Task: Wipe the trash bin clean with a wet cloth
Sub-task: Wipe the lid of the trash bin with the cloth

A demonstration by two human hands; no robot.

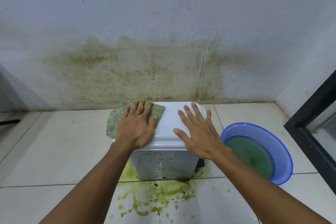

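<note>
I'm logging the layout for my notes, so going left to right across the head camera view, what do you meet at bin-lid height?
Green cloth → left hand pressing it flat → bare white bin lid → right hand flat on the lid → blue basin of greenish water → black frame.

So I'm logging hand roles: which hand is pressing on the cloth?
The left hand: it lies flat on the green cloth on the bin lid. The right hand rests on bare lid.

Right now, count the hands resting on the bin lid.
2. The left hand presses the cloth flat on the trash bin lid's left side; the right hand lies bare on its right side.
</note>
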